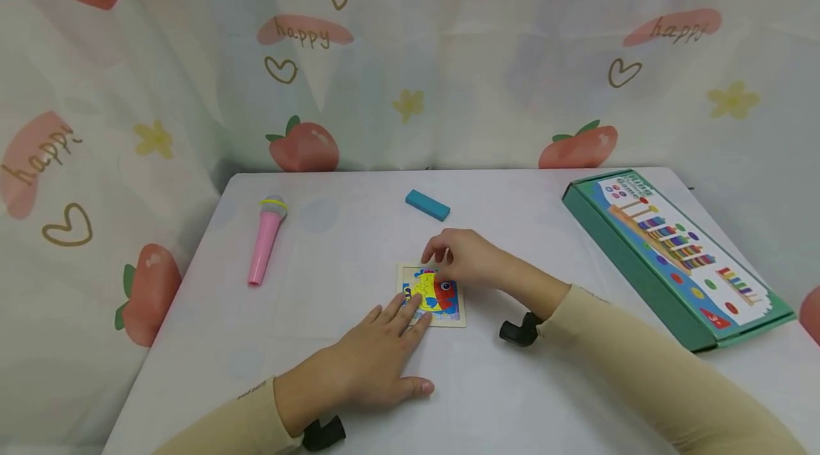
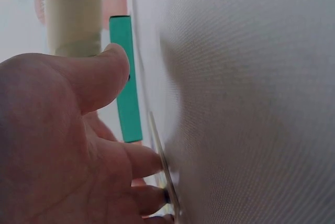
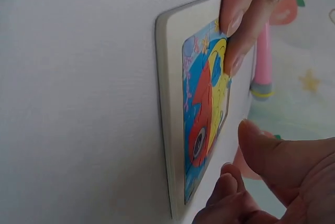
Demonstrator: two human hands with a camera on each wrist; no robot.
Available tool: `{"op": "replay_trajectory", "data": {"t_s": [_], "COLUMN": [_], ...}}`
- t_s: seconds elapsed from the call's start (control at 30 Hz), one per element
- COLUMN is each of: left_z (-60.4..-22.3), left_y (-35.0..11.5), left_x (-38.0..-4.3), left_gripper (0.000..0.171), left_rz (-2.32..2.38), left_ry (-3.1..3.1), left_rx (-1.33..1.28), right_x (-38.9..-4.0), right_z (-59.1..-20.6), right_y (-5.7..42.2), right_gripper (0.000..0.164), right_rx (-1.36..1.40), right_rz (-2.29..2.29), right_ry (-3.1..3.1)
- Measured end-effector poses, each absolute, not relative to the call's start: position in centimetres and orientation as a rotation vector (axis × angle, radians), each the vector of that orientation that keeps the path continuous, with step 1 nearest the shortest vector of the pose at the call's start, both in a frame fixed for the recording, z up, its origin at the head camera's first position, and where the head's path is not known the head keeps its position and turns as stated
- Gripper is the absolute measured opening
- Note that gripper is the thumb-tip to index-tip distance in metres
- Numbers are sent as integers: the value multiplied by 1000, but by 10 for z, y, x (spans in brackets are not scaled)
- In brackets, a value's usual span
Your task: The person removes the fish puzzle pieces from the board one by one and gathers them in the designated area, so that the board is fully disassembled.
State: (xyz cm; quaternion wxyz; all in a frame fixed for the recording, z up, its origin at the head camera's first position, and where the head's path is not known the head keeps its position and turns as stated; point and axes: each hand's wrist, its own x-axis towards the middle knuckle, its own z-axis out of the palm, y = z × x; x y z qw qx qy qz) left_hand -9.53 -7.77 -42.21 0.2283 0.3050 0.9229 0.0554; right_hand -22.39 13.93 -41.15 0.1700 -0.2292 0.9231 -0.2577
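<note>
A small wooden jigsaw puzzle [image 1: 456, 321] with a red, yellow and blue fish picture lies flat on the white table. My left hand [image 1: 383, 352] is spread, its fingertips resting on the puzzle's near left part and the thumb out on the cloth. In the right wrist view those left fingers [image 3: 235, 22] press on the picture near the board's edge [image 3: 175, 77]. My right hand [image 1: 470, 259] hovers at the puzzle's far right side, fingers loosely bent. The right wrist view shows a gap between its thumb [image 3: 272, 153] and fingers, with nothing held.
Beyond the puzzle lies a blue block [image 1: 427, 205]. A pink toy microphone [image 1: 265, 248] is at the table's left. On the right, a green game box [image 1: 679, 255] sits near the table edge. Patterned curtains [image 1: 448, 70] hang behind and at the left.
</note>
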Motion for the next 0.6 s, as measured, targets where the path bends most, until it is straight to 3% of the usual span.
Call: {"op": "replay_trajectory", "data": {"t_s": [0.6], "left_z": [-422], "left_y": [-79], "left_x": [-96], "left_gripper": [102], "left_rz": [165], "left_ry": [2527], "left_rx": [846], "right_x": [-224], "right_z": [-419], "right_y": [122], "right_gripper": [26], "right_rx": [-799], "right_rz": [-545], "right_ry": [2565]}}
